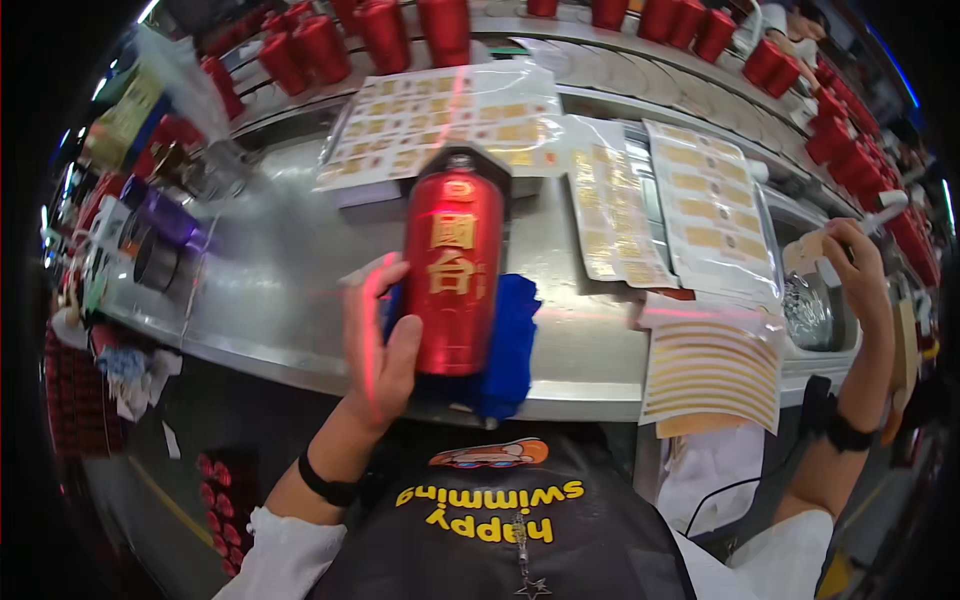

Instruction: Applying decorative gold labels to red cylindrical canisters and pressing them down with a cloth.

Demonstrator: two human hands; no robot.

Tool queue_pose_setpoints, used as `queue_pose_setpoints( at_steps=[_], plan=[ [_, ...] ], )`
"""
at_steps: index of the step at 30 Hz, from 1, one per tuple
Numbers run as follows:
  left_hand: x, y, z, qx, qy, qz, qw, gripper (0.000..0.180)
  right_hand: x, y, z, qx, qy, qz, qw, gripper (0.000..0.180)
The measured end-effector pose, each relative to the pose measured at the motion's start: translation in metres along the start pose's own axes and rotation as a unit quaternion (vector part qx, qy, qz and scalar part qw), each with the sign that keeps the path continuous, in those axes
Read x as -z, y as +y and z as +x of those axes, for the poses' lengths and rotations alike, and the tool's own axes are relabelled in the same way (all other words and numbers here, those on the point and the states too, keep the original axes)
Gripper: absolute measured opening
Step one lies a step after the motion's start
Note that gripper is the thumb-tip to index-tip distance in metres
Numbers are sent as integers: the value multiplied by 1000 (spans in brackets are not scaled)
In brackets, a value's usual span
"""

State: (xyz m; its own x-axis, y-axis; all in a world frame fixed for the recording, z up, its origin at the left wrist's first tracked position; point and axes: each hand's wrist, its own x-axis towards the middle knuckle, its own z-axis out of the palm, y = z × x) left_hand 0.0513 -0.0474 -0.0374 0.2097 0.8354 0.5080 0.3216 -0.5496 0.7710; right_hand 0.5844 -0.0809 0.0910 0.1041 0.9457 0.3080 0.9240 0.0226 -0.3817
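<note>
My left hand point(380, 335) is closed around the lower left side of a shiny red bottle point(455, 290) with gold characters on its front. A black holder with angled sides shows behind the bottle's top, and a bright blue cloth point(515, 345) lies behind and beside its base. A red light line falls across the bottle and my left hand. Off to the right, my right hand point(855, 262) is raised above a metal basin point(848, 335) of clear liquid. Its fingers pinch a small pale piece point(808, 250), perhaps a label; blur hides its exact kind.
Sheets of gold labels point(435, 125) lie on the steel table point(290, 270), with more label sheets point(708, 195) to the right. A sheet of curved gold strips point(712, 370) overhangs the front edge. Red bottles point(383, 38) line a conveyor point(640, 75) behind. A purple object point(165, 212) stands left.
</note>
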Motion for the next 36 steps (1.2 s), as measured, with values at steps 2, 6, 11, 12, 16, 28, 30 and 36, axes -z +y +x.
queue_pose_setpoints(
  at_steps=[2,6,11,12,16,28,30,36],
  plan=[
    [5,6,5,1,-9,-30,1000,44,5,-67,3,47,-46,25,998,12],
    [32,19,20,-38,-14,-5,999,47,-18,-200,3,194,-61,78,976,10],
    [54,53,66,-91,-102,-105,985,60,-45,-291,6,340,-79,135,928,11],
    [54,62,72,-102,-129,-135,977,56,-51,-303,5,361,-69,177,913,13],
    [64,62,69,114,-354,-283,884,34,-78,-309,-12,271,-70,309,909,18],
    [53,15,35,245,-263,-264,895,14,-202,-227,-83,-40,-89,449,888,13],
    [51,14,35,247,-250,-285,892,15,-207,-226,-83,-37,-83,454,886,15],
    [50,8,34,245,-239,-245,907,17,-211,-227,-82,-29,-79,458,885,16]
  ],
)
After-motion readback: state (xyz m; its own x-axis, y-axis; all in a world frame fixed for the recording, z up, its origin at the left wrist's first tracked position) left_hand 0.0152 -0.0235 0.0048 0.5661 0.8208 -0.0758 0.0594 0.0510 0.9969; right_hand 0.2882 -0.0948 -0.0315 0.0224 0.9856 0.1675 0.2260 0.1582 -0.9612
